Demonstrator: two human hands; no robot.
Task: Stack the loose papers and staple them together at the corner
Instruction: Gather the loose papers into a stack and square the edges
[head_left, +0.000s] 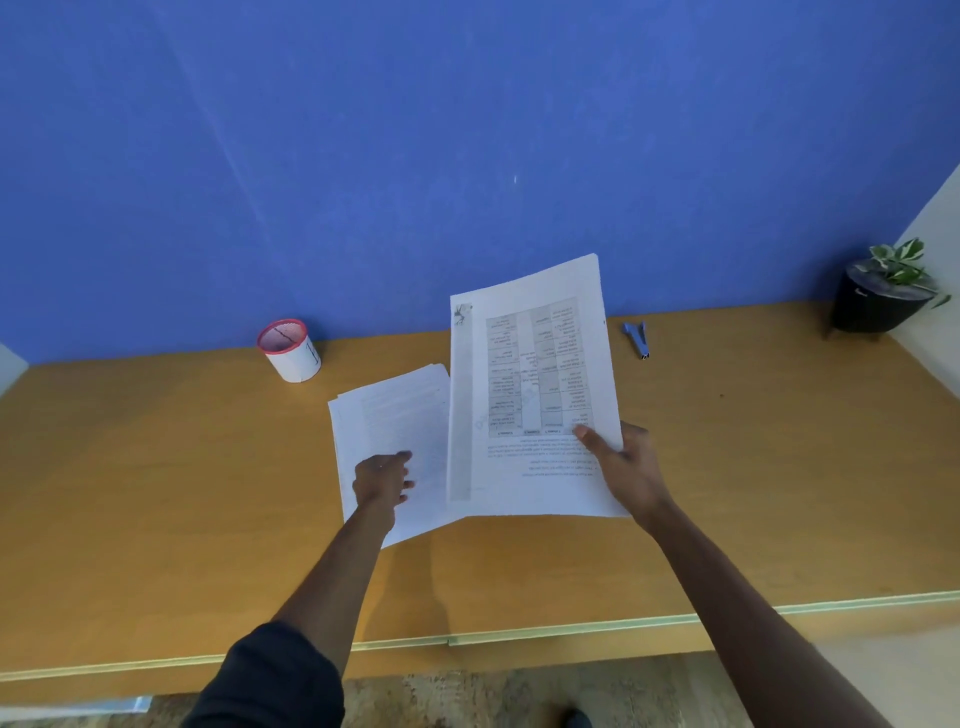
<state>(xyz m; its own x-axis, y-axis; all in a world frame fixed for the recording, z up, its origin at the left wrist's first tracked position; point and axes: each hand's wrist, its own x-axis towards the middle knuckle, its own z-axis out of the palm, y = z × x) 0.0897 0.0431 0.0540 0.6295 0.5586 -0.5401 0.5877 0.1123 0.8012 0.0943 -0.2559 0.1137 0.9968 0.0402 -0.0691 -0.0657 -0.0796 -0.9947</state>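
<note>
Fingers of the right hand (621, 462) pinch a lifted sheaf (530, 395); left hand (382, 480) rests flat-fingered on a desk pile (389, 415). Stacking unfinished; stapler (638, 339) untouched.

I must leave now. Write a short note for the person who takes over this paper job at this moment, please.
Right hand grips a sheet bundle, lifted and tilted above the desk.
Left hand rests on the paper pile lying flat on the desk.
Blue stapler lies untouched near the wall, right of the papers.
Done: part of the sheets gathered.
Left: join both lots, square the edges, fetch the stapler, staple one corner.
</note>
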